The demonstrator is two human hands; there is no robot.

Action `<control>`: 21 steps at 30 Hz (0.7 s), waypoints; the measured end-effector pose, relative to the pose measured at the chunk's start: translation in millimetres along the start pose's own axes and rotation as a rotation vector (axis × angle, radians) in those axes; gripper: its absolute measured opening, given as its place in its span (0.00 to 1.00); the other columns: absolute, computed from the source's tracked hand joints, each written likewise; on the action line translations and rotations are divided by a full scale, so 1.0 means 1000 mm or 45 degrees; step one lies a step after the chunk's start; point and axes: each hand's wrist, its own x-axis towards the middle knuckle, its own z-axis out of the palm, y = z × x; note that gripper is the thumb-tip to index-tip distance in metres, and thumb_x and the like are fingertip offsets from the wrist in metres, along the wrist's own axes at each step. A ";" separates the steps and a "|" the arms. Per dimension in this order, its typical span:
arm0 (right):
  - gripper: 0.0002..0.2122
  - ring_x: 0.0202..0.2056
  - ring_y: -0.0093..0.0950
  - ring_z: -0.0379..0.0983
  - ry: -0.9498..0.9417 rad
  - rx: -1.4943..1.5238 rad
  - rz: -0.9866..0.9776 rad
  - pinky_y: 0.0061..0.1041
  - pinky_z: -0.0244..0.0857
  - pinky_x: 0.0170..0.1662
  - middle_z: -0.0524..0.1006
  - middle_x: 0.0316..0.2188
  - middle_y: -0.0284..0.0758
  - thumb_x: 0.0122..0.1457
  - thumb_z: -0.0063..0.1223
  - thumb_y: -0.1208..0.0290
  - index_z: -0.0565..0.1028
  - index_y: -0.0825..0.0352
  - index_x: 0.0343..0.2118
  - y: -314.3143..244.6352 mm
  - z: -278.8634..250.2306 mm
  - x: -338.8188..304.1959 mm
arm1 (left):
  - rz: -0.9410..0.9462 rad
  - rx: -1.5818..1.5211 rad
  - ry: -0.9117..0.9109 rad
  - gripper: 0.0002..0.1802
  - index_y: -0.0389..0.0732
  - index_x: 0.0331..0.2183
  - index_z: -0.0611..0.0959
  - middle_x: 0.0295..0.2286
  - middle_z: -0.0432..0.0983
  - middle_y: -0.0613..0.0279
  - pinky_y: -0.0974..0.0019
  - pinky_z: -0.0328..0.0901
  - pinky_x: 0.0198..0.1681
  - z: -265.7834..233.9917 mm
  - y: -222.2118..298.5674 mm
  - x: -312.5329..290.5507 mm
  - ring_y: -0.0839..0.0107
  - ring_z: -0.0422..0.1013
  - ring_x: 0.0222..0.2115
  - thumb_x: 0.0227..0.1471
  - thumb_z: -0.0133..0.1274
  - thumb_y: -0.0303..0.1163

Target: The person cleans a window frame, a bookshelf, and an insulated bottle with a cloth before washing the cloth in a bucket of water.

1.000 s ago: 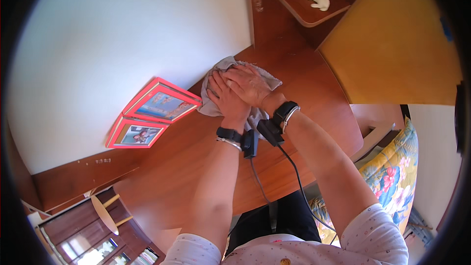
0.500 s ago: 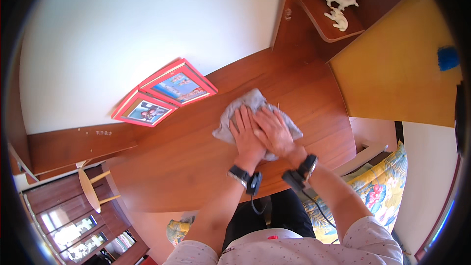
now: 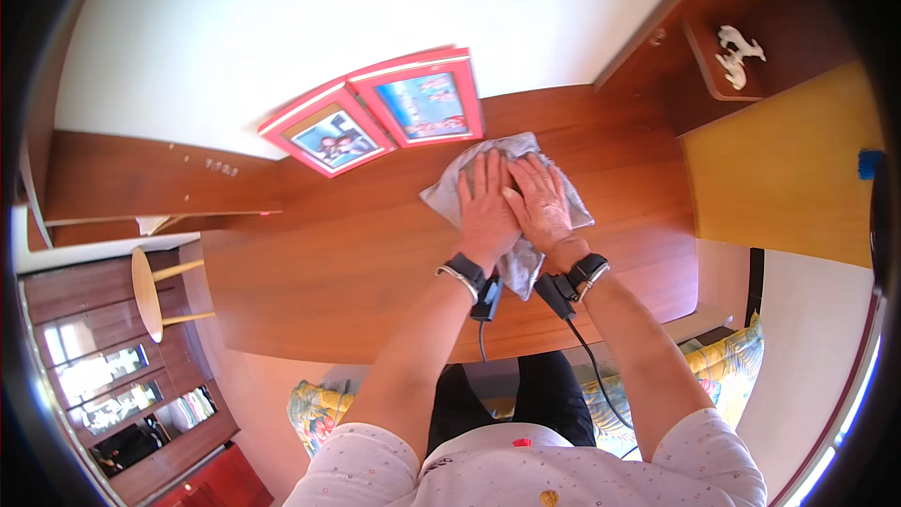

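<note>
A grey cloth [image 3: 519, 272] lies crumpled on the brown wooden desk [image 3: 347, 253], its edges spreading out around my hands. My left hand [image 3: 490, 211] presses flat on it with fingers stretched toward the wall. Beside it, my right hand [image 3: 542, 207] also lies flat on the cloth, fingers extended, its thumb side touching the left hand. Just beyond the cloth, to the left, a red double picture frame [image 3: 359, 94] stands open against the white wall at the desk's back edge.
White animal figurines [image 3: 739, 56] sit on a small corner shelf at the far right, beside a yellow panel [image 3: 779, 169]. A round wooden stool [image 3: 147, 293] stands past the desk's left end. Flowered cushions [image 3: 319, 416] lie below the near edge. Cables hang from both wrist straps.
The view has turned. My hands have slid the cloth across the desk, closer to the picture frame. My right hand overlapped the left before; now they lie more side by side.
</note>
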 end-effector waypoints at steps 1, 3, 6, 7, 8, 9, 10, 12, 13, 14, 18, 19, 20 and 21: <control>0.22 0.62 0.37 0.50 -0.007 -0.001 -0.017 0.41 0.38 0.64 0.65 0.56 0.40 0.60 0.43 0.60 0.64 0.66 0.54 -0.004 0.005 -0.003 | -0.016 0.003 0.010 0.35 0.34 0.57 0.60 0.60 0.49 0.48 0.42 0.35 0.61 -0.002 -0.002 -0.004 0.52 0.41 0.62 0.51 0.43 0.42; 0.22 0.62 0.38 0.50 0.107 -0.062 0.015 0.42 0.36 0.64 0.64 0.56 0.40 0.61 0.41 0.59 0.64 0.65 0.55 -0.006 0.014 -0.019 | 0.054 -0.035 -0.063 0.34 0.35 0.58 0.60 0.60 0.47 0.49 0.44 0.35 0.61 -0.003 -0.002 -0.014 0.52 0.40 0.62 0.52 0.42 0.41; 0.23 0.63 0.39 0.47 0.088 -0.121 0.064 0.45 0.34 0.64 0.61 0.58 0.40 0.60 0.42 0.58 0.63 0.64 0.57 -0.029 0.035 -0.037 | 0.069 -0.062 -0.086 0.34 0.37 0.59 0.59 0.61 0.46 0.51 0.44 0.35 0.61 -0.012 -0.020 -0.039 0.55 0.39 0.63 0.53 0.41 0.40; 0.24 0.63 0.39 0.46 0.089 -0.176 0.107 0.46 0.33 0.64 0.60 0.58 0.40 0.60 0.42 0.58 0.63 0.63 0.57 -0.039 0.042 -0.039 | 0.103 -0.084 -0.090 0.34 0.37 0.59 0.58 0.61 0.46 0.52 0.44 0.36 0.61 -0.015 -0.030 -0.046 0.56 0.39 0.63 0.53 0.40 0.40; 0.24 0.64 0.40 0.44 0.095 -0.203 0.114 0.47 0.32 0.63 0.59 0.59 0.40 0.60 0.42 0.57 0.63 0.63 0.57 -0.051 0.052 -0.038 | 0.088 -0.033 -0.118 0.34 0.38 0.59 0.58 0.62 0.45 0.54 0.45 0.35 0.62 -0.017 -0.044 -0.051 0.57 0.39 0.63 0.54 0.40 0.42; 0.24 0.64 0.40 0.44 0.091 -0.214 0.113 0.47 0.32 0.63 0.59 0.59 0.40 0.60 0.42 0.57 0.63 0.63 0.57 -0.064 0.062 -0.035 | 0.086 -0.045 -0.115 0.34 0.38 0.59 0.58 0.62 0.45 0.54 0.45 0.35 0.62 -0.023 -0.057 -0.056 0.57 0.39 0.63 0.54 0.40 0.42; 0.23 0.63 0.40 0.45 0.086 -0.225 0.104 0.47 0.32 0.63 0.59 0.59 0.41 0.60 0.42 0.57 0.64 0.63 0.56 -0.075 0.069 -0.028 | 0.037 -0.039 -0.137 0.34 0.38 0.59 0.58 0.62 0.45 0.54 0.45 0.35 0.62 -0.028 -0.069 -0.059 0.57 0.39 0.63 0.54 0.39 0.42; 0.23 0.63 0.39 0.45 0.056 -0.272 0.073 0.46 0.32 0.64 0.58 0.60 0.40 0.60 0.40 0.55 0.65 0.62 0.56 -0.102 0.091 -0.011 | -0.046 0.025 -0.163 0.34 0.40 0.60 0.58 0.62 0.44 0.54 0.45 0.35 0.62 -0.038 -0.102 -0.068 0.57 0.39 0.63 0.55 0.39 0.44; 0.23 0.63 0.39 0.45 0.066 -0.282 0.083 0.46 0.32 0.64 0.58 0.60 0.40 0.60 0.40 0.55 0.65 0.62 0.56 -0.120 0.104 -0.002 | -0.090 -0.004 -0.121 0.35 0.40 0.60 0.58 0.62 0.44 0.53 0.44 0.36 0.61 -0.043 -0.123 -0.075 0.56 0.39 0.63 0.54 0.40 0.45; 0.23 0.64 0.38 0.44 -0.001 -0.316 0.020 0.46 0.31 0.64 0.58 0.60 0.39 0.61 0.38 0.54 0.65 0.61 0.56 -0.139 0.117 0.008 | -0.133 -0.035 -0.080 0.35 0.40 0.59 0.58 0.62 0.44 0.52 0.43 0.36 0.61 -0.048 -0.146 -0.083 0.55 0.39 0.63 0.53 0.42 0.45; 0.25 0.65 0.35 0.42 -0.263 -0.395 -0.116 0.45 0.30 0.64 0.57 0.61 0.35 0.62 0.31 0.51 0.66 0.60 0.56 -0.231 0.173 0.024 | -0.254 0.048 -0.104 0.36 0.39 0.59 0.59 0.61 0.45 0.51 0.41 0.36 0.61 -0.089 -0.233 -0.139 0.53 0.39 0.63 0.53 0.44 0.45; 0.25 0.65 0.35 0.42 -0.338 -0.376 -0.171 0.45 0.30 0.64 0.57 0.61 0.35 0.62 0.31 0.51 0.65 0.60 0.56 -0.263 0.186 0.024 | -0.284 0.106 -0.076 0.36 0.39 0.59 0.59 0.61 0.46 0.50 0.41 0.37 0.60 -0.096 -0.260 -0.161 0.52 0.40 0.62 0.52 0.45 0.46; 0.25 0.64 0.35 0.42 -0.335 -0.360 -0.222 0.45 0.30 0.64 0.57 0.61 0.35 0.62 0.31 0.50 0.65 0.60 0.57 -0.281 0.200 0.020 | -0.299 0.144 -0.041 0.37 0.38 0.58 0.59 0.61 0.46 0.49 0.40 0.37 0.60 -0.099 -0.280 -0.178 0.51 0.40 0.62 0.52 0.46 0.47; 0.26 0.64 0.36 0.43 -0.336 -0.351 -0.264 0.45 0.31 0.64 0.58 0.61 0.34 0.62 0.31 0.50 0.65 0.60 0.57 -0.294 0.215 0.013 | -0.308 0.163 -0.018 0.37 0.38 0.58 0.60 0.60 0.47 0.48 0.40 0.38 0.60 -0.102 -0.294 -0.194 0.50 0.41 0.62 0.52 0.46 0.48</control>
